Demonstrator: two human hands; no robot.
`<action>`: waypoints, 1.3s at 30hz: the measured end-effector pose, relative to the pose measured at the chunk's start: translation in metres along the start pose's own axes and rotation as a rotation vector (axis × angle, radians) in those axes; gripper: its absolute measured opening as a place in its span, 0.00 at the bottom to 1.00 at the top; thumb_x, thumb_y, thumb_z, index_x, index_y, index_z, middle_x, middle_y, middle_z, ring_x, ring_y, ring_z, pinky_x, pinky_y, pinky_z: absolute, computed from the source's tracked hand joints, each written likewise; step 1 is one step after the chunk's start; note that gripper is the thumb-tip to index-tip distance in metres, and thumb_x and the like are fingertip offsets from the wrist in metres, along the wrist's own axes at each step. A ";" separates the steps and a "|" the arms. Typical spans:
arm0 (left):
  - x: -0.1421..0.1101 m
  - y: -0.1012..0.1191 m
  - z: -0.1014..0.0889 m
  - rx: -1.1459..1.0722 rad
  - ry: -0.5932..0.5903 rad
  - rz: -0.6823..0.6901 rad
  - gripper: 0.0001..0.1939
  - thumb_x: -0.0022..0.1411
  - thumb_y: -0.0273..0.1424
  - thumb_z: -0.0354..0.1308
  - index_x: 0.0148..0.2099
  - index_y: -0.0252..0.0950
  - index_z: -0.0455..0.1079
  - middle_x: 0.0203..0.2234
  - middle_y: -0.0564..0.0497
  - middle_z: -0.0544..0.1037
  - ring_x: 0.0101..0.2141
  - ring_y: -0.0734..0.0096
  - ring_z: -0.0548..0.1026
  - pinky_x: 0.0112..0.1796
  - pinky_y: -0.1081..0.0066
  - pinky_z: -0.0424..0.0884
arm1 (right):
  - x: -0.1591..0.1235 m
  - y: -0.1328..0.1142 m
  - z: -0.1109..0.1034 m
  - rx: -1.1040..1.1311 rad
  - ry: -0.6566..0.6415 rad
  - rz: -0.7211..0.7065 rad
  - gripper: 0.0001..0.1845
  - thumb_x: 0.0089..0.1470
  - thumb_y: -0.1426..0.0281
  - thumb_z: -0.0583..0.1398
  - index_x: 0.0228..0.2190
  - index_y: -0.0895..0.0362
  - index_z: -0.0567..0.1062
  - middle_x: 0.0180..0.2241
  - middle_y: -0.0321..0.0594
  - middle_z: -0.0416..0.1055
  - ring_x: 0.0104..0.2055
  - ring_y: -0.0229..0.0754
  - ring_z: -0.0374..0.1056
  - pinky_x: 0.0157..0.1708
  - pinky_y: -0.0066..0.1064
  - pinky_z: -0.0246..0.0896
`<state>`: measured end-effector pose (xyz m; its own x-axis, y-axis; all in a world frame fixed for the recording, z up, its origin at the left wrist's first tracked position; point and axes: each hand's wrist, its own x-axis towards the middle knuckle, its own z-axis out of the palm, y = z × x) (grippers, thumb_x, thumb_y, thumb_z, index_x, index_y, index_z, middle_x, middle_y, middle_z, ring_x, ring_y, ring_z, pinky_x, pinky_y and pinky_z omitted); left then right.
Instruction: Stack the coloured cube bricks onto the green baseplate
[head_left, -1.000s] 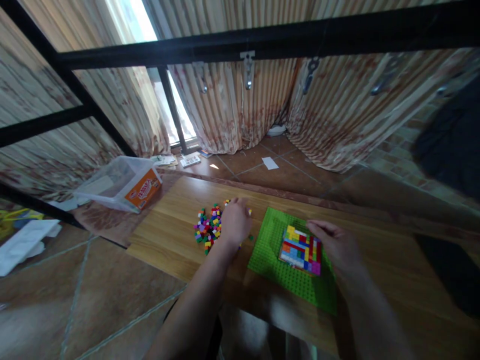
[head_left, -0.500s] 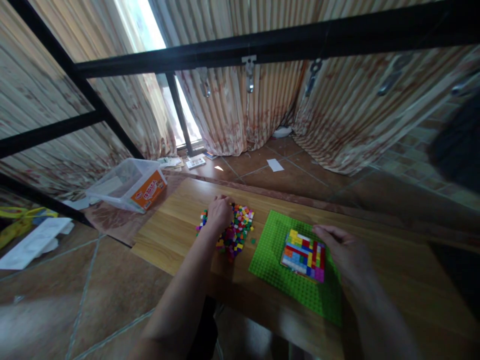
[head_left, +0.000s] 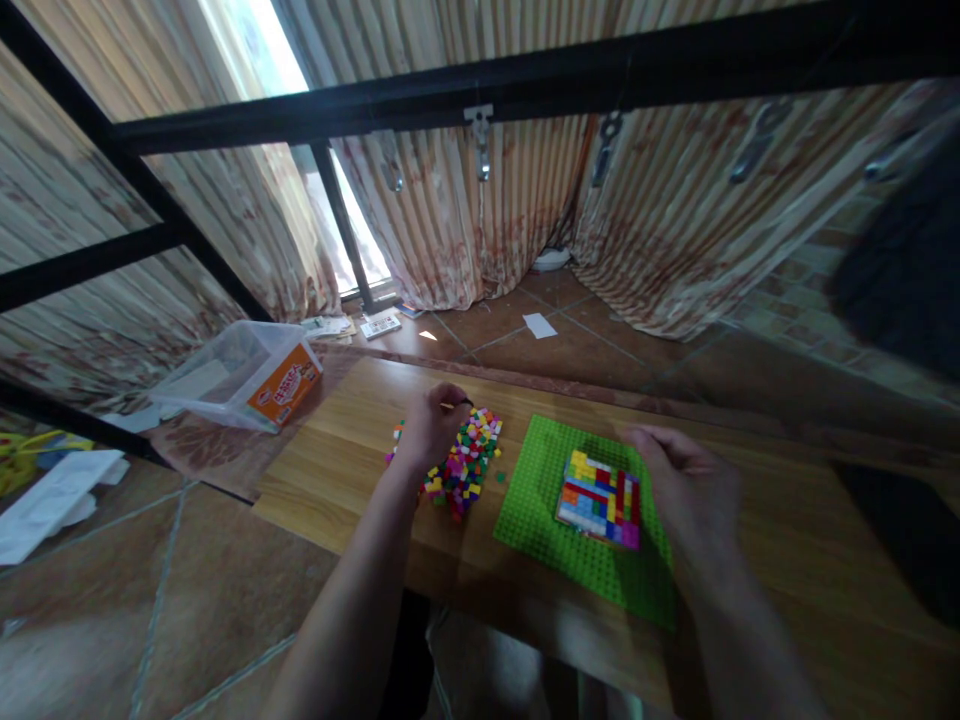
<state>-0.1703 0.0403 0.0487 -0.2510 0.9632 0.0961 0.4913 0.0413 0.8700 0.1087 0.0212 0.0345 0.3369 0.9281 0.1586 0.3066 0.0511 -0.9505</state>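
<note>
My left hand is over the pile of small colourful toy bricks, thumb and forefinger pinched together. A small dark brick shows at its fingertips. To the right lies a green studded baseplate, tilted on the table. On it sits a flat block of joined bricks in yellow, red, blue, white, orange and purple. My right hand hovers by the plate's right side, beside the block, with its fingers curled to a pinch. Whatever those fingers may hold is hidden.
The wooden table carries everything. Beyond its left end stands a clear plastic box with an orange label. A loose green brick lies between pile and plate. A dark flat object is at the right. Black metal bars cross ahead.
My left hand has risen slightly from the pile, and a dark brick now shows at its fingertips. My right hand stays by the block. The whole view has shifted a little.
</note>
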 end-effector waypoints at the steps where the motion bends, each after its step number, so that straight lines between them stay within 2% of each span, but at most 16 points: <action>1: -0.006 0.004 0.005 -0.163 -0.037 0.004 0.05 0.54 0.29 0.60 0.35 0.35 0.72 0.27 0.52 0.77 0.29 0.69 0.76 0.33 0.71 0.71 | -0.004 -0.005 0.003 0.004 0.005 -0.056 0.14 0.51 0.56 0.64 0.32 0.53 0.81 0.33 0.40 0.80 0.38 0.47 0.75 0.42 0.39 0.69; 4: -0.030 0.016 0.025 -0.467 -0.156 0.050 0.06 0.53 0.30 0.61 0.35 0.34 0.72 0.30 0.51 0.78 0.33 0.70 0.77 0.39 0.69 0.73 | -0.017 -0.016 0.015 0.038 -0.133 -0.190 0.14 0.55 0.57 0.62 0.36 0.52 0.81 0.36 0.39 0.80 0.38 0.44 0.75 0.40 0.37 0.69; 8: -0.055 0.033 0.044 -0.542 -0.222 0.075 0.07 0.54 0.27 0.61 0.38 0.35 0.72 0.33 0.51 0.78 0.35 0.71 0.77 0.40 0.70 0.73 | -0.029 -0.024 0.029 0.019 -0.345 -0.304 0.13 0.59 0.60 0.60 0.42 0.51 0.80 0.39 0.39 0.79 0.40 0.43 0.74 0.43 0.37 0.68; 10: -0.061 0.038 0.048 -0.533 -0.244 0.098 0.07 0.55 0.26 0.61 0.39 0.35 0.71 0.33 0.50 0.78 0.36 0.71 0.77 0.40 0.71 0.73 | -0.032 -0.026 0.031 -0.006 -0.390 -0.355 0.12 0.59 0.62 0.60 0.42 0.50 0.79 0.40 0.39 0.79 0.43 0.43 0.74 0.46 0.38 0.66; 12: -0.063 0.041 0.051 -0.530 -0.245 0.110 0.08 0.56 0.26 0.61 0.40 0.35 0.71 0.34 0.50 0.78 0.37 0.70 0.77 0.41 0.71 0.73 | -0.033 -0.028 0.031 -0.024 -0.392 -0.384 0.10 0.60 0.64 0.59 0.41 0.50 0.80 0.40 0.38 0.79 0.44 0.43 0.73 0.47 0.38 0.65; 16: -0.065 0.038 0.061 -0.503 -0.213 0.091 0.08 0.55 0.24 0.60 0.39 0.35 0.69 0.33 0.50 0.77 0.35 0.70 0.77 0.39 0.71 0.72 | -0.035 -0.028 0.031 -0.087 -0.350 -0.397 0.09 0.60 0.67 0.58 0.37 0.51 0.79 0.35 0.38 0.78 0.40 0.43 0.72 0.42 0.36 0.65; 21: -0.067 0.032 0.068 -0.378 -0.125 0.065 0.06 0.55 0.22 0.58 0.37 0.35 0.69 0.30 0.50 0.78 0.33 0.71 0.76 0.36 0.73 0.71 | -0.038 -0.028 0.034 -0.239 -0.264 -0.527 0.09 0.59 0.67 0.58 0.34 0.52 0.79 0.33 0.39 0.77 0.39 0.46 0.71 0.41 0.37 0.64; 23: -0.066 0.032 0.063 -0.228 -0.117 0.095 0.05 0.56 0.22 0.56 0.36 0.35 0.71 0.31 0.50 0.78 0.33 0.71 0.76 0.37 0.73 0.71 | -0.038 -0.026 0.034 -0.242 -0.231 -0.530 0.09 0.59 0.66 0.58 0.36 0.52 0.80 0.35 0.40 0.78 0.40 0.46 0.72 0.42 0.38 0.65; 26: -0.062 0.032 0.049 0.109 -0.140 0.134 0.09 0.60 0.22 0.52 0.35 0.36 0.74 0.32 0.49 0.80 0.34 0.69 0.77 0.38 0.71 0.70 | -0.036 -0.019 0.030 -0.211 -0.154 -0.455 0.12 0.60 0.63 0.58 0.41 0.52 0.79 0.40 0.41 0.79 0.41 0.45 0.73 0.44 0.39 0.66; 28: -0.059 0.030 0.038 0.330 -0.155 0.119 0.10 0.61 0.23 0.52 0.35 0.37 0.75 0.33 0.48 0.80 0.35 0.66 0.77 0.38 0.70 0.70 | -0.033 -0.014 0.027 -0.204 -0.118 -0.415 0.15 0.60 0.61 0.58 0.44 0.52 0.79 0.42 0.41 0.79 0.42 0.45 0.74 0.45 0.38 0.67; 31: -0.053 0.026 0.028 0.555 -0.188 0.081 0.09 0.60 0.27 0.54 0.37 0.38 0.77 0.38 0.46 0.81 0.38 0.62 0.78 0.41 0.67 0.71 | -0.029 -0.010 0.025 -0.221 -0.088 -0.420 0.15 0.60 0.59 0.58 0.42 0.51 0.80 0.41 0.40 0.79 0.43 0.45 0.74 0.45 0.38 0.67; 35: -0.046 0.016 0.012 0.623 -0.173 0.097 0.09 0.60 0.30 0.57 0.38 0.40 0.79 0.40 0.47 0.81 0.42 0.62 0.77 0.45 0.67 0.70 | -0.029 -0.011 0.024 -0.242 -0.073 -0.416 0.15 0.59 0.58 0.58 0.39 0.51 0.81 0.39 0.40 0.79 0.40 0.45 0.74 0.43 0.37 0.67; 37: -0.043 0.009 -0.006 0.578 -0.167 0.090 0.10 0.60 0.30 0.57 0.40 0.40 0.80 0.39 0.47 0.81 0.41 0.63 0.77 0.45 0.68 0.69 | -0.029 -0.012 0.023 -0.255 -0.058 -0.396 0.15 0.58 0.57 0.58 0.39 0.51 0.81 0.37 0.40 0.79 0.38 0.44 0.74 0.41 0.37 0.67; 39: -0.039 0.000 -0.029 0.518 -0.190 0.008 0.11 0.58 0.28 0.58 0.41 0.37 0.80 0.36 0.48 0.81 0.36 0.66 0.77 0.41 0.70 0.70 | -0.028 -0.012 0.022 -0.257 -0.039 -0.358 0.15 0.57 0.57 0.59 0.38 0.52 0.80 0.36 0.40 0.79 0.35 0.43 0.73 0.39 0.36 0.67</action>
<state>-0.1848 -0.0056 0.0596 -0.1137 0.9931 -0.0288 0.8507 0.1123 0.5135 0.0761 0.0026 0.0360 0.1366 0.8820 0.4511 0.6110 0.2834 -0.7392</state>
